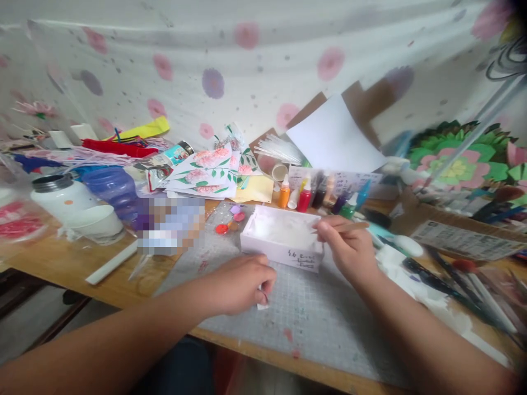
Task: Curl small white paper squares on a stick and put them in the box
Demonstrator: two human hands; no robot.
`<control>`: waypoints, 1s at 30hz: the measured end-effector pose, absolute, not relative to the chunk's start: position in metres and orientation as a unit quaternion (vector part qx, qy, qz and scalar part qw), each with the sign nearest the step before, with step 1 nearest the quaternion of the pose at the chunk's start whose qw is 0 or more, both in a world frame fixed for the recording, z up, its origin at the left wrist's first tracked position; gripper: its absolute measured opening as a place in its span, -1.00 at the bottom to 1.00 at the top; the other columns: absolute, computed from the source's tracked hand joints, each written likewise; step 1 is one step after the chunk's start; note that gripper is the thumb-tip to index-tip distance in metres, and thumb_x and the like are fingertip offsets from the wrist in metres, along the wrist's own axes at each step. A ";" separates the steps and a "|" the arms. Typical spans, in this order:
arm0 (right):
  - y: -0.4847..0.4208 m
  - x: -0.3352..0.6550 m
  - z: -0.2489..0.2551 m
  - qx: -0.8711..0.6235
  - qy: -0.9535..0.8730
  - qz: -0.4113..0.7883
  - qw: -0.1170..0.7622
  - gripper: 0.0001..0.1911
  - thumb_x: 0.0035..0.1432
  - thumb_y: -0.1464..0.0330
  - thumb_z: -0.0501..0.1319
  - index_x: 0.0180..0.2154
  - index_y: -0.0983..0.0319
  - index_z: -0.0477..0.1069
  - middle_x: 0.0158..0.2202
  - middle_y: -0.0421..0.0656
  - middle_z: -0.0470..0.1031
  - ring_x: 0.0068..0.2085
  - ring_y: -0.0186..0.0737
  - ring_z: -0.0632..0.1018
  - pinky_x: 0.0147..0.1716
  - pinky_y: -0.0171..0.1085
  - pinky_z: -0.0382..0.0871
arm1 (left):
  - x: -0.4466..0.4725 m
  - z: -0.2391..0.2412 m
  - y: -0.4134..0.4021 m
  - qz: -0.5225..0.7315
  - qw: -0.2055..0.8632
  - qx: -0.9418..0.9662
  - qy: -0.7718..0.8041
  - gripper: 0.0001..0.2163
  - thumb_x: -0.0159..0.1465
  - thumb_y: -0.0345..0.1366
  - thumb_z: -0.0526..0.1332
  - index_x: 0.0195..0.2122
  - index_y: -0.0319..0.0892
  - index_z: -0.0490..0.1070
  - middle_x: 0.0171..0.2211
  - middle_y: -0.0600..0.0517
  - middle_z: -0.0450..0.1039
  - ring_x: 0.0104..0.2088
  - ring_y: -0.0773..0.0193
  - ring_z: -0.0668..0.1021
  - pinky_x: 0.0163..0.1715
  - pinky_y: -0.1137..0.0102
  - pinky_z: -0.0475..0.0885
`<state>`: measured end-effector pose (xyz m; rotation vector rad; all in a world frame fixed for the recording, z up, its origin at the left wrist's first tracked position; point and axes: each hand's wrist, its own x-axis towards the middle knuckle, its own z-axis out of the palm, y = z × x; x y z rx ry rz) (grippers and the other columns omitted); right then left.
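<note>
Pinching a thin wooden stick (353, 225), the right hand (348, 247) hovers over the white box (284, 237), stick lying crosswise, tip pointing away to its right. Left hand (242, 282), just before the box on the grey cutting mat (313, 318), nips a small white scrap (262, 303) in curled fingers.

Box (284, 237) on cutting mat (313, 318), mat on worktop (69, 263). Behind box, row of small bottles (317, 197). Left of box, jar (61, 195) and bowl (96, 222). Right of mat, brushes (453, 280). Left hand (241, 282) before box, right hand (349, 244) at box's right end.
</note>
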<state>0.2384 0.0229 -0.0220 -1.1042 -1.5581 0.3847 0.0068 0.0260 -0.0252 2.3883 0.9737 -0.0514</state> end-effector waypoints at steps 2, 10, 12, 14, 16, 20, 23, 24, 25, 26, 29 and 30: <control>0.017 0.235 -0.021 -0.456 -0.668 0.152 0.568 -0.68 0.16 0.22 0.22 -0.59 0.17 0.46 -0.50 -0.13 0.56 -0.44 -0.19 0.56 -0.43 -0.22 0.44 | 0.008 -0.023 0.026 0.013 0.303 0.875 0.376 -0.95 0.12 -0.41 0.23 -0.45 -0.16 0.36 -0.29 0.10 0.37 -0.28 0.28 0.44 -0.29 0.40 0.26; -0.001 0.213 -0.015 -0.358 -0.619 0.363 0.598 -0.89 0.01 0.30 0.39 -0.45 0.17 0.52 -0.51 -0.20 0.56 -0.48 -0.26 0.57 -0.49 -0.30 0.47 | 0.008 0.003 0.013 0.224 0.474 0.740 0.421 -0.95 0.17 -0.31 0.18 -0.38 -0.14 0.38 -0.50 0.16 0.30 -0.49 0.37 0.34 -0.48 0.46 0.23; -0.002 0.212 -0.017 -0.315 -0.603 0.428 0.595 -0.90 0.00 0.32 0.40 -0.42 0.16 0.52 -0.50 -0.21 0.57 -0.45 -0.27 0.57 -0.45 -0.29 0.47 | 0.008 0.007 0.009 0.246 0.481 0.734 0.410 -0.92 0.19 -0.29 0.18 -0.34 -0.13 0.44 -0.48 0.14 0.35 -0.48 0.37 0.35 -0.48 0.46 0.24; -0.002 0.210 -0.019 -0.274 -0.597 0.462 0.597 -0.92 0.02 0.35 0.40 -0.40 0.15 0.52 -0.46 -0.22 0.58 -0.41 -0.27 0.58 -0.39 -0.29 0.47 | 0.009 0.010 0.006 0.260 0.480 0.734 0.404 -0.90 0.20 -0.26 0.19 -0.35 -0.13 0.47 -0.48 0.14 0.37 -0.48 0.37 0.35 -0.48 0.46 0.23; -0.002 0.209 -0.020 -0.242 -0.594 0.481 0.598 -0.93 0.04 0.36 0.38 -0.38 0.13 0.51 -0.42 -0.22 0.58 -0.37 -0.27 0.58 -0.34 -0.27 0.47 | 0.010 0.011 0.005 0.271 0.474 0.738 0.397 -0.89 0.20 -0.26 0.20 -0.38 -0.13 0.48 -0.50 0.14 0.36 -0.49 0.37 0.34 -0.48 0.46 0.22; -0.003 0.208 -0.018 -0.225 -0.599 0.485 0.596 -0.94 0.07 0.36 0.36 -0.37 0.13 0.50 -0.38 -0.22 0.58 -0.35 -0.28 0.58 -0.31 -0.26 0.48 | 0.013 0.011 0.007 0.291 0.472 0.742 0.376 -0.88 0.21 -0.29 0.22 -0.45 -0.15 0.46 -0.52 0.14 0.34 -0.47 0.37 0.37 -0.45 0.46 0.25; -0.005 0.207 -0.016 -0.235 -0.617 0.465 0.590 -0.96 0.07 0.38 0.36 -0.38 0.14 0.51 -0.40 -0.21 0.57 -0.36 -0.29 0.57 -0.34 -0.28 0.49 | 0.015 0.011 0.009 0.283 0.526 0.716 0.361 -0.87 0.23 -0.30 0.20 -0.44 -0.17 0.47 -0.51 0.13 0.42 -0.46 0.37 0.45 -0.42 0.46 0.33; -0.005 0.208 -0.015 -0.237 -0.623 0.457 0.589 -0.96 0.07 0.39 0.36 -0.39 0.15 0.52 -0.41 -0.21 0.58 -0.37 -0.30 0.57 -0.36 -0.29 0.49 | 0.016 0.011 0.009 0.276 0.548 0.704 0.357 -0.87 0.24 -0.31 0.20 -0.44 -0.17 0.48 -0.50 0.11 0.45 -0.47 0.36 0.48 -0.42 0.45 0.37; -0.006 0.208 -0.014 -0.239 -0.627 0.451 0.589 -0.96 0.07 0.40 0.36 -0.39 0.15 0.53 -0.41 -0.20 0.58 -0.38 -0.30 0.57 -0.37 -0.30 0.49 | 0.016 0.011 0.008 0.270 0.567 0.692 0.354 -0.87 0.24 -0.31 0.20 -0.44 -0.18 0.48 -0.49 0.10 0.48 -0.48 0.36 0.50 -0.42 0.45 0.39; -0.006 0.208 -0.014 -0.240 -0.629 0.446 0.590 -0.96 0.07 0.40 0.36 -0.39 0.15 0.53 -0.41 -0.20 0.58 -0.38 -0.30 0.57 -0.37 -0.30 0.49 | 0.016 0.011 0.008 0.268 0.582 0.682 0.353 -0.87 0.23 -0.32 0.21 -0.44 -0.18 0.48 -0.48 0.09 0.50 -0.49 0.36 0.51 -0.43 0.44 0.40; -0.006 0.209 -0.013 -0.230 -0.635 0.440 0.592 -0.96 0.06 0.42 0.36 -0.38 0.17 0.54 -0.42 -0.19 0.58 -0.39 -0.30 0.57 -0.38 -0.31 0.48 | 0.015 0.012 0.007 0.264 0.607 0.662 0.351 -0.87 0.21 -0.32 0.24 -0.47 -0.21 0.45 -0.51 0.09 0.51 -0.55 0.38 0.52 -0.49 0.46 0.40; -0.006 0.209 -0.013 -0.224 -0.638 0.440 0.591 -0.96 0.06 0.43 0.36 -0.38 0.18 0.54 -0.42 -0.18 0.58 -0.39 -0.30 0.57 -0.39 -0.31 0.48 | 0.015 0.012 0.007 0.263 0.614 0.658 0.349 -0.87 0.20 -0.32 0.25 -0.47 -0.22 0.44 -0.53 0.09 0.50 -0.56 0.38 0.51 -0.51 0.47 0.39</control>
